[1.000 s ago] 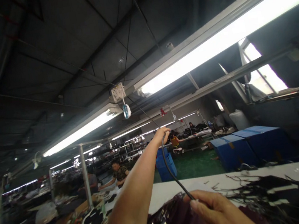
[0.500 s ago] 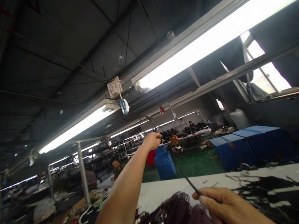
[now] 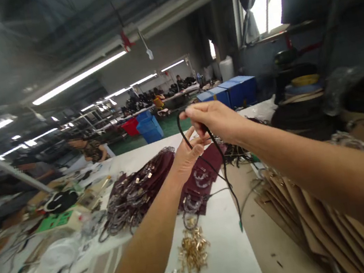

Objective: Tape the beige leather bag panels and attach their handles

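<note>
Both of my hands are raised over the table with a thin black cord [image 3: 235, 197]. The fingers of my right hand [image 3: 215, 117] pinch it, and it bends in a loop beside the fingertips. My left hand [image 3: 187, 154] is just below, thumb and fingers closed around part of the cord near the right fingertips. The cord's long end hangs past the table edge and finishes in a small green tip. Behind and under the hands lie dark maroon fabric pieces [image 3: 201, 177] with plastic-wrapped handles, heaped on the white table.
A pile of small gold metal pieces [image 3: 193, 251] lies on the white table [image 3: 229, 249]. Brown folded bags [image 3: 295, 210] stand at the right. On the left is a green-topped box [image 3: 56, 221]. Two people sit beyond the table; blue boxes [image 3: 242, 89] stand farther back.
My view has tilted down and to the right. The left hand, stretched far forward before, has come back to meet the right hand at the cord. The right hand now appears higher.
</note>
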`<action>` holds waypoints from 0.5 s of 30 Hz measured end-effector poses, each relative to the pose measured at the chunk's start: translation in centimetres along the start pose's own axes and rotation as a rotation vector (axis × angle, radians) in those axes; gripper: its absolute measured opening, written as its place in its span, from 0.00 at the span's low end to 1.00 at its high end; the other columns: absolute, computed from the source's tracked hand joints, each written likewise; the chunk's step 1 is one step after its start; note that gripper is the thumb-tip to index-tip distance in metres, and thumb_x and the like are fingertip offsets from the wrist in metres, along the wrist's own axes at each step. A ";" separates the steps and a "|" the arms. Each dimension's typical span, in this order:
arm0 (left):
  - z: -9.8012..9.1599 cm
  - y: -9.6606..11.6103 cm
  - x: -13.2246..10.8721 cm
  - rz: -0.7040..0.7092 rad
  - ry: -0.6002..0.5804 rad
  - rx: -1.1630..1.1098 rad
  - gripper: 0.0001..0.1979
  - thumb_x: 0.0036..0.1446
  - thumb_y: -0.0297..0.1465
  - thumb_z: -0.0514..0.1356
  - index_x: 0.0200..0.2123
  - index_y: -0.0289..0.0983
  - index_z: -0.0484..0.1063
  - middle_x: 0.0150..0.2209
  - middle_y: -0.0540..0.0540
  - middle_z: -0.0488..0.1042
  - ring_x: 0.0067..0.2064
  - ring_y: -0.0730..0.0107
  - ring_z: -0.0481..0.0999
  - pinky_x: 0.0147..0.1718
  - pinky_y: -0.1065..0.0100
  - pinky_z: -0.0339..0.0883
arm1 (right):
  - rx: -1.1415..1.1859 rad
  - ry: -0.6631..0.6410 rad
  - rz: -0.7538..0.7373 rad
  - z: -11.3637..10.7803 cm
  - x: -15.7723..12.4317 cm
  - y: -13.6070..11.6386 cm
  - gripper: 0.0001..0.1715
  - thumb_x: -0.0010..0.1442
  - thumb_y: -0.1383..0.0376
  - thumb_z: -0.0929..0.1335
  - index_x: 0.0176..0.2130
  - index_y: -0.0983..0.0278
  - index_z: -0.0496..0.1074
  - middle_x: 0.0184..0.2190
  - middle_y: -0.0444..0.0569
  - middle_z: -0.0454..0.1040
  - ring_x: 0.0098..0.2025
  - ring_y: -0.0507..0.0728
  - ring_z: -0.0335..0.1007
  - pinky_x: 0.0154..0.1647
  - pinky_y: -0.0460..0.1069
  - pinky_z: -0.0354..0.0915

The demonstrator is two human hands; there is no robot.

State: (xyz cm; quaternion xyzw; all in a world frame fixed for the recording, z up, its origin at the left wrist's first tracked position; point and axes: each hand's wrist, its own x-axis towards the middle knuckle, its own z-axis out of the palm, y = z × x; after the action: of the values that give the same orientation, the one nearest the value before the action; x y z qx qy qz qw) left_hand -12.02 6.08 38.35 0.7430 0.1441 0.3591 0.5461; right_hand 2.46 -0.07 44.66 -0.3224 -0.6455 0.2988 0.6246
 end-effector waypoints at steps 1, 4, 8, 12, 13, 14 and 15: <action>1.4 -1.9 -0.2 -0.040 -0.014 -0.052 0.52 0.41 0.54 0.73 0.65 0.39 0.62 0.51 0.38 0.80 0.51 0.54 0.79 0.54 0.57 0.67 | 0.052 0.024 -0.012 -0.5 0.1 -0.3 0.20 0.67 0.51 0.68 0.36 0.66 0.73 0.20 0.39 0.67 0.24 0.48 0.64 0.28 0.43 0.61; 5.6 -8.0 -2.3 -0.285 -0.102 0.039 0.32 0.49 0.46 0.71 0.53 0.34 0.75 0.34 0.43 0.83 0.36 0.63 0.80 0.42 0.63 0.69 | 0.126 0.087 -0.053 -2.8 0.6 -2.1 0.20 0.65 0.48 0.69 0.40 0.62 0.74 0.25 0.42 0.70 0.30 0.51 0.69 0.32 0.44 0.66; 9.0 -15.7 -7.9 -0.567 -0.096 0.058 0.23 0.58 0.49 0.61 0.36 0.33 0.79 0.17 0.51 0.71 0.22 0.70 0.69 0.28 0.67 0.64 | 0.068 0.193 -0.105 -8.6 0.3 -2.6 0.17 0.67 0.49 0.67 0.42 0.58 0.76 0.31 0.45 0.75 0.37 0.54 0.73 0.36 0.46 0.68; 8.8 -20.6 -13.1 -0.747 0.344 -0.167 0.27 0.52 0.55 0.64 0.35 0.34 0.74 0.14 0.63 0.50 0.16 0.80 0.49 0.21 0.70 0.59 | -0.162 0.228 0.051 -15.8 -3.7 5.6 0.18 0.62 0.50 0.72 0.36 0.63 0.78 0.33 0.46 0.78 0.38 0.55 0.73 0.36 0.46 0.68; 8.6 -21.3 -14.0 -0.780 0.439 -0.181 0.28 0.50 0.56 0.64 0.34 0.34 0.73 0.15 0.63 0.50 0.16 0.81 0.47 0.19 0.72 0.55 | -0.170 0.237 0.161 -17.4 -5.2 8.8 0.19 0.62 0.50 0.72 0.36 0.64 0.78 0.33 0.47 0.79 0.37 0.55 0.74 0.35 0.46 0.68; 8.5 -21.9 -14.7 -0.809 0.505 -0.191 0.30 0.49 0.57 0.65 0.35 0.34 0.73 0.15 0.63 0.51 0.16 0.81 0.47 0.18 0.72 0.53 | -0.167 0.267 0.290 -18.9 -6.7 12.2 0.19 0.62 0.51 0.72 0.36 0.64 0.78 0.32 0.48 0.79 0.36 0.55 0.74 0.34 0.46 0.68; 8.4 -22.4 -15.2 -0.832 0.562 -0.200 0.31 0.49 0.58 0.65 0.36 0.34 0.73 0.16 0.62 0.54 0.16 0.82 0.47 0.17 0.73 0.51 | -0.152 0.324 0.433 -20.4 -8.3 15.7 0.17 0.61 0.52 0.72 0.35 0.65 0.79 0.32 0.49 0.79 0.35 0.55 0.75 0.33 0.46 0.68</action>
State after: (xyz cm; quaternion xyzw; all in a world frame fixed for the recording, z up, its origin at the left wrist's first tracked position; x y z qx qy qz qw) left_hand -12.81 -0.97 10.89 0.4414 0.5339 0.3092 0.6516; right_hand 23.57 2.64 28.04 -0.5424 -0.4737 0.3206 0.6153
